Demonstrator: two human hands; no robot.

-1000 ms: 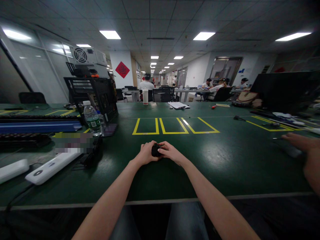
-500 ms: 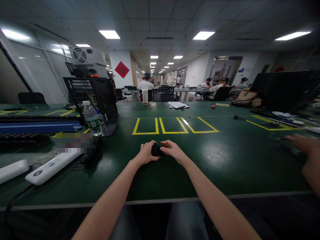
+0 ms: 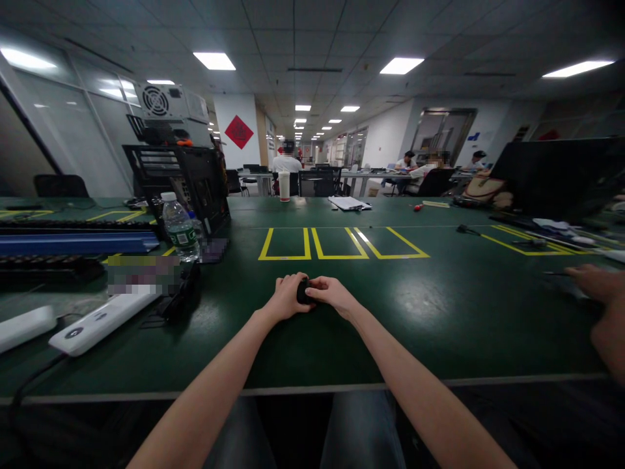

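A small black rounded object is between my hands, low over the green table; its exact kind is not clear. My left hand is closed around its left side, thumb below and fingers over the top. From the other side my right hand presses its thumb and fingertips against the object's right face. Much of the object is covered by the fingers. Just beyond my hands, yellow tape outlines mark the table.
To the left stand a water bottle, a white power strip and an open black computer case. A clipboard and a white cup are farther back. At right, another person's hand reaches over the table.
My right hand has moved slightly left, its fingers now closed against the black object, where a gap and a dark protruding part showed before. My left hand stays nearly in place.
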